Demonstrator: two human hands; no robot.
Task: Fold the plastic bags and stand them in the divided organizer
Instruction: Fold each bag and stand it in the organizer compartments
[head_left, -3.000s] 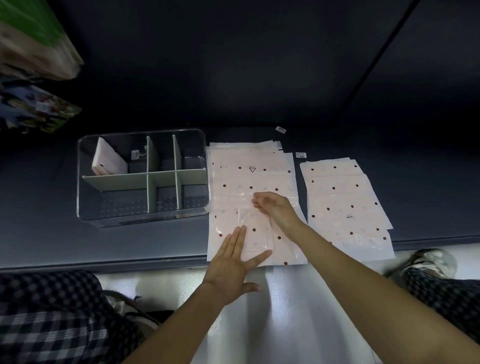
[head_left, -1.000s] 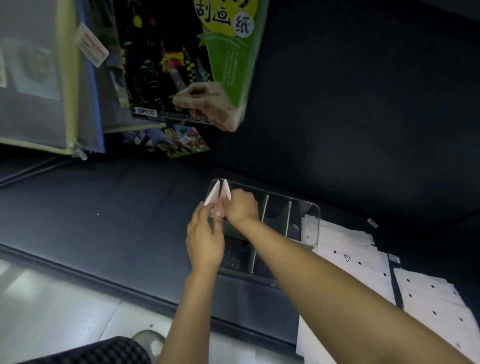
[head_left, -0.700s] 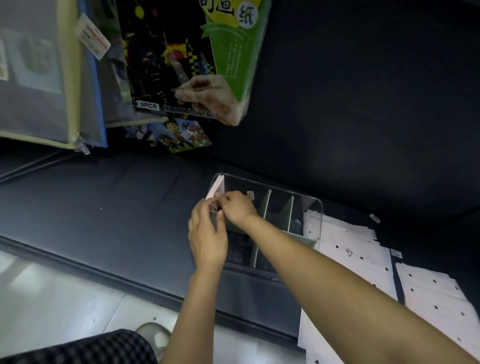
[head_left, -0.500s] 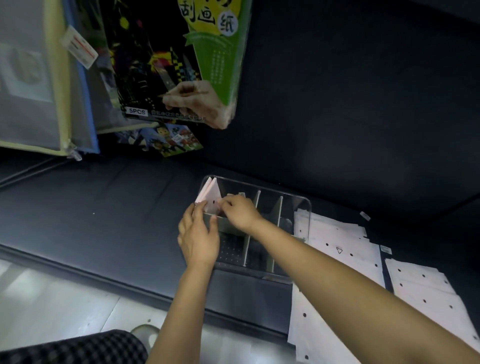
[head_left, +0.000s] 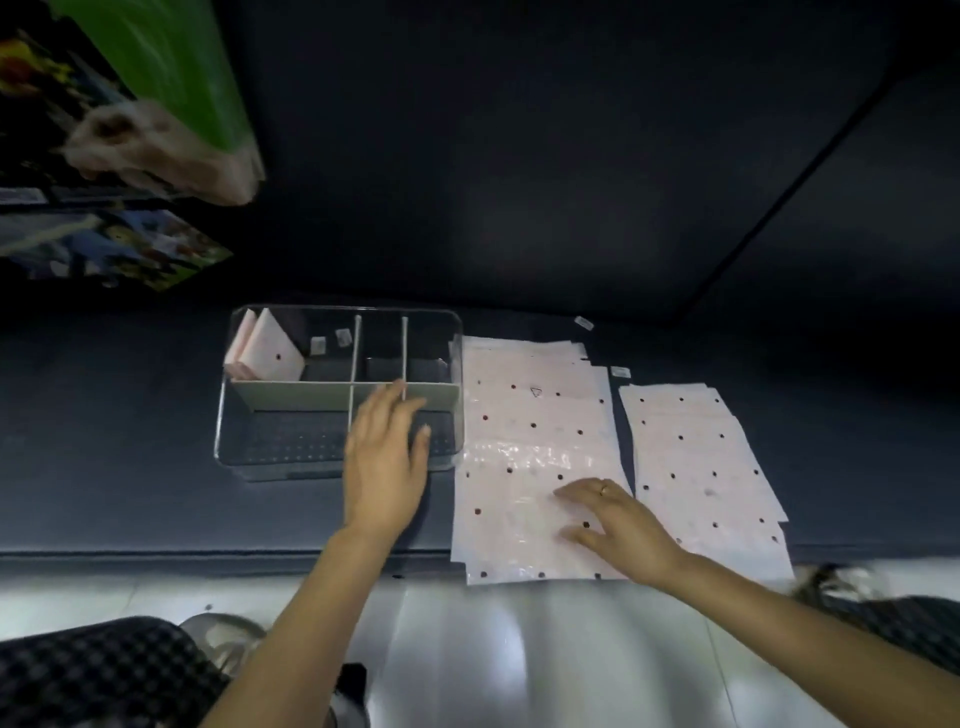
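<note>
Head view shows the divided organizer as the fixed mark on the dark bench, and what has changed lies in its far-left compartment: where one folded bag stood three seconds ago, two folded bags now lean upright side by side, the second one let go within the last half second. Both hands have left that corner. The left hand hovers over the organizer's near-right part, fingers straight and relaxed, holding nothing. To the right of the organizer, the right hand lies flat and open on the near stack of dotted bags, which touches or nearly touches the organizer's right wall; it seems to be reaching for the next sheet to fold. Further right, apart from the organizer, lies a second stack of dotted bags. Counted: one organizer with six compartments, two folded bags standing, five compartments without bags, two flat stacks whose sheets are too overlapped to number. Judged from this, the task is early, with most bags unfolded.
</note>
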